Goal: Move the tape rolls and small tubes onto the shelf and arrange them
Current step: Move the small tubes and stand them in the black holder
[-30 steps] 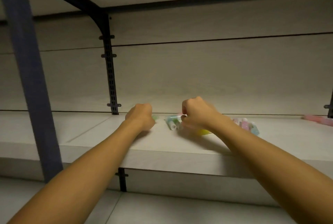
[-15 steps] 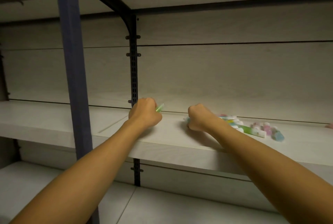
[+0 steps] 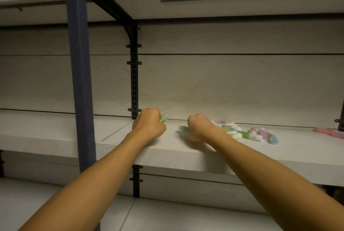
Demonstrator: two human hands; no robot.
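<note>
My left hand (image 3: 149,125) rests on the pale shelf (image 3: 115,139) with its fingers curled round a small green tube (image 3: 164,117) whose tip pokes out past the knuckles. My right hand (image 3: 200,127) is a fist on the shelf, gripping a teal tube (image 3: 183,129) that sticks out to its left. Behind and right of that hand lies a loose heap of small tubes (image 3: 242,132) in green, yellow, pink and blue with white caps. No tape roll shows.
A dark blue upright post (image 3: 80,82) stands at the left front. A black slotted bracket rail (image 3: 134,85) runs up the back wall behind my left hand. A pink item (image 3: 331,133) lies at the far right. Another shelf board hangs overhead.
The view has shifted left, so the post and rail sit further right. My left hand has pulled away leftward with the green tube; my right hand stays at the pile's left end.
</note>
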